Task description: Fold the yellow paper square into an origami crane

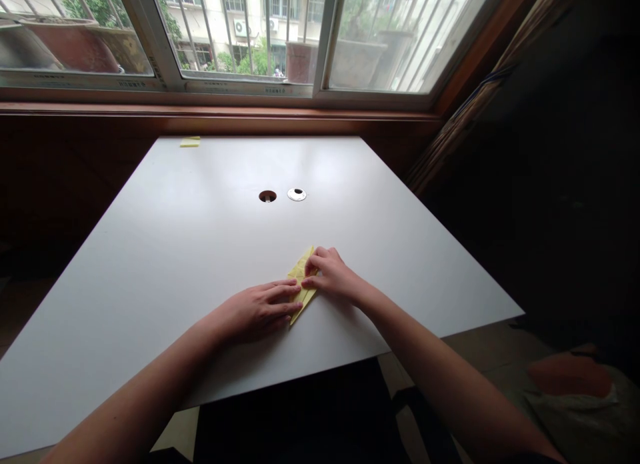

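A folded piece of yellow paper with creases and pointed ends lies on the white table near its front edge. My left hand rests flat over the paper's left side, fingers stretched out and pressing it down. On the other side my right hand pinches the paper's right edge between thumb and bent fingers. Part of the paper is covered by the fingers of both hands.
A round hole in the tabletop has a silvery round cover beside it. Yellow paper lies at the table's far left edge. Beyond stands a barred window, with a curtain on the right.
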Demonstrator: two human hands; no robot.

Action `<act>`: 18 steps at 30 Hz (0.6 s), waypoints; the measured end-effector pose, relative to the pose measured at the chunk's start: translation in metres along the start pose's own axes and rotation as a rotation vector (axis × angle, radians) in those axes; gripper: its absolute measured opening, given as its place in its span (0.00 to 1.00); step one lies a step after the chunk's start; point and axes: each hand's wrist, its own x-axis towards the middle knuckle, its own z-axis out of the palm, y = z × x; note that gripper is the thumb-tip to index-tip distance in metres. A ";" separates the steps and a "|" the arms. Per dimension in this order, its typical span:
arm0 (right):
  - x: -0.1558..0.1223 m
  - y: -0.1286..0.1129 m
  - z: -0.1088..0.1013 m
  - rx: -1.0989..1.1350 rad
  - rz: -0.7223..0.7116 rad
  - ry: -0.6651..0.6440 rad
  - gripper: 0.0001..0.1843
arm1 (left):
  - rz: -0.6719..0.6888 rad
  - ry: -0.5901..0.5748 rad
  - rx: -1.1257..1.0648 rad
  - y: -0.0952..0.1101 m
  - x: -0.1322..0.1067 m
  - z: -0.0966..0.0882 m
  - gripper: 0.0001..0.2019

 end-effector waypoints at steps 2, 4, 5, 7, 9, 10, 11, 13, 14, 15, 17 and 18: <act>0.001 0.004 0.000 -0.005 -0.005 0.053 0.09 | -0.005 0.009 0.010 0.002 0.001 0.000 0.18; 0.003 0.008 0.000 -0.023 -0.016 0.094 0.11 | 0.005 0.010 0.017 0.003 0.001 -0.001 0.18; 0.004 0.010 0.000 -0.033 -0.025 0.111 0.11 | 0.010 0.009 0.021 0.003 0.002 -0.002 0.18; 0.005 0.015 -0.001 -0.053 -0.045 0.143 0.13 | 0.017 -0.002 0.027 0.003 0.002 -0.003 0.18; 0.006 0.020 0.000 -0.065 -0.071 0.171 0.13 | 0.023 -0.021 0.035 0.004 0.003 -0.004 0.19; 0.007 0.023 0.000 -0.068 -0.085 0.188 0.14 | 0.029 -0.027 0.039 0.004 0.003 -0.005 0.19; 0.007 0.025 0.001 -0.068 -0.099 0.209 0.14 | 0.036 -0.031 0.043 0.004 0.003 -0.005 0.19; 0.005 0.028 0.002 -0.052 -0.138 0.264 0.13 | 0.049 -0.031 0.046 0.004 0.004 -0.006 0.20; 0.004 0.028 0.002 -0.036 -0.162 0.294 0.11 | 0.052 -0.030 0.043 0.004 0.003 -0.006 0.20; 0.002 0.028 0.002 -0.017 -0.191 0.321 0.09 | 0.050 -0.032 0.038 0.004 0.003 -0.006 0.21; -0.004 0.027 0.000 0.013 -0.263 0.345 0.05 | 0.038 -0.030 0.028 0.002 0.002 -0.005 0.22; -0.008 0.026 -0.001 0.015 -0.299 0.339 0.04 | 0.029 -0.023 0.026 0.001 0.002 -0.004 0.22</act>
